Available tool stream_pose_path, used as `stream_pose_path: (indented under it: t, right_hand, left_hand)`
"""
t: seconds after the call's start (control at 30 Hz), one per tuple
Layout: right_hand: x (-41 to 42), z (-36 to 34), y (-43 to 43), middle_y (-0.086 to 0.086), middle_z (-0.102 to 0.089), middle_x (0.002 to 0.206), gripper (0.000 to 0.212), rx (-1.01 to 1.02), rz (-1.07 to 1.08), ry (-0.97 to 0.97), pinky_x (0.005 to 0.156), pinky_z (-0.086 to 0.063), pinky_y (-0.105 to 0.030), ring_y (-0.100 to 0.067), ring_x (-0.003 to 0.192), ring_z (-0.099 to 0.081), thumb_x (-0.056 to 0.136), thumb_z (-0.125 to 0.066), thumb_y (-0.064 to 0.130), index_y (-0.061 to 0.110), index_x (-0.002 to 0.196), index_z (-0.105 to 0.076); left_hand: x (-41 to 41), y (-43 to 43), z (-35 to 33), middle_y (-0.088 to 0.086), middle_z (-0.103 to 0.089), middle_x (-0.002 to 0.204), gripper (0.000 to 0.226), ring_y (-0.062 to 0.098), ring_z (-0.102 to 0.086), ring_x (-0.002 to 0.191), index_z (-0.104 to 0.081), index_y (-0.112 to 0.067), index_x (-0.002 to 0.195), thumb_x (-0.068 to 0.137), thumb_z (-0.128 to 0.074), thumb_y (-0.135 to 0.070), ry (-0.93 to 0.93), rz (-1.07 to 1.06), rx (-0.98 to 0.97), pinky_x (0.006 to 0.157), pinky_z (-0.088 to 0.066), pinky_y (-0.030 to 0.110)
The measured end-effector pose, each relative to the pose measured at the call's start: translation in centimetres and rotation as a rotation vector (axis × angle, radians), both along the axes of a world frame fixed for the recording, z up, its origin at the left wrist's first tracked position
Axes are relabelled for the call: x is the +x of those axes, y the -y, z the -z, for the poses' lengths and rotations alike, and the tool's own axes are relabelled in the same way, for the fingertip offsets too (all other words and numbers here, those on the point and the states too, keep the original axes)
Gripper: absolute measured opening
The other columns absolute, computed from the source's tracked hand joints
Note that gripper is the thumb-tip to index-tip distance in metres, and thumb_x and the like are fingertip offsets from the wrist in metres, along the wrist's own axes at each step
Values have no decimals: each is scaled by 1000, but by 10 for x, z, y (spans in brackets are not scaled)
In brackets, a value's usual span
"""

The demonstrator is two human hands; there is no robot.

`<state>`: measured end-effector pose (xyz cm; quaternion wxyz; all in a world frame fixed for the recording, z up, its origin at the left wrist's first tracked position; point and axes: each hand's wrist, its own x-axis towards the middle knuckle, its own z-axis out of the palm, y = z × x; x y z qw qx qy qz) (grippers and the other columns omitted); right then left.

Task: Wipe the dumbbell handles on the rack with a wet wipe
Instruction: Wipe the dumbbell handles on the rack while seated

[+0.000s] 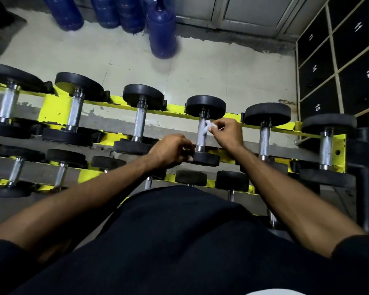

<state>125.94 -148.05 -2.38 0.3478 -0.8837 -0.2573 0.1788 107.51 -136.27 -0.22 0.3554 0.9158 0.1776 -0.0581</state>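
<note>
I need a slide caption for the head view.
Right hand pinches a wet wipe on a dumbbell handle; left hand holds its near plate on the yellow rack.

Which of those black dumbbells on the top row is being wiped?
The fourth black dumbbell from the left: only its steel handle has the right hand pinching a white wet wipe against it.

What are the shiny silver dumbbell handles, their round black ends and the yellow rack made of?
The shiny silver dumbbell handles look like metal, probably steel: they glint and have a rough crosshatched grip. The round black ends look like matte rubber, dull with no shine, though coated metal is possible. The yellow rack seems painted metal: the paint is chipped, showing darker patches.
</note>
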Motion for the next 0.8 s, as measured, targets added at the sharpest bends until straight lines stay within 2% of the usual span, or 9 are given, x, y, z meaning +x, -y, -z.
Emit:
stream_pose_path:
  t: [0.17,0.27,0.33,0.43,0.5,0.6,0.7,0.73,0.8]
  right_hand:
    - [-5,7,11,7,-70,82,15,-223,-292,187,65,-54,-32,-13,71,-62,82,-77,31,18,89,-79]
    - [1,4,20,11,-64,75,12,-224,-536,144,62,-54,-33,-11,69,-62,79,-81,27,18,87,-80]
    - [1,1,16,7,-64,80,13,-210,-645,234,64,-52,-34,-15,73,-62,82,-79,26,16,91,-79]
    - [0,0,-3,0,-63,91,19,-112,-510,313,66,-45,-28,-13,80,-55,87,-73,21,13,103,-77]
    - [0,-1,-18,0,-60,93,18,-105,-389,367,66,-46,-28,-16,81,-56,88,-71,17,13,104,-76]
    - [-4,-7,-29,-5,-62,95,12,-248,-545,453,67,-54,-38,-26,86,-63,90,-66,18,13,99,-72]
    - [-10,-17,-31,-1,-61,96,11,-467,-988,542,65,-51,-33,-21,90,-63,90,-67,25,18,98,-69]
    - [-11,-22,-33,1,-59,99,14,-538,-1045,583,64,-49,-31,-21,93,-61,89,-69,26,19,101,-70]
    - [-9,-28,-42,-1,-59,103,18,-590,-951,644,63,-47,-32,-25,97,-63,89,-69,24,18,105,-70]
  left_hand:
    - [-10,4,3,0,-66,109,28,16,-65,94,-74,-18,113,85,-76,-19,81,58,118,85,-57,39]
    - [-11,9,4,2,-64,107,29,19,-63,93,-73,-15,115,86,-75,-18,103,27,147,84,-56,39]
    - [-10,10,3,1,-64,104,29,18,-62,92,-73,-17,115,87,-75,-20,89,9,152,83,-56,39]
    - [-8,11,2,-1,-63,101,25,18,-62,91,-74,-19,112,87,-75,-22,71,-1,151,82,-56,40]
    - [-8,11,1,-1,-63,100,24,18,-62,91,-74,-19,111,87,-75,-24,57,-7,153,81,-56,41]
    - [-7,11,-1,-2,-62,101,26,16,-61,92,-73,-20,112,88,-75,-27,30,-8,149,81,-55,39]
    - [-5,9,-3,-2,-62,99,26,17,-61,89,-73,-22,112,87,-75,-29,30,13,154,76,-55,39]
    - [-5,9,-4,-2,-62,98,26,18,-61,87,-73,-23,111,87,-75,-30,32,21,159,75,-55,39]
    - [-5,8,-4,-2,-62,97,25,19,-61,86,-74,-23,109,87,-75,-32,32,27,176,73,-55,40]
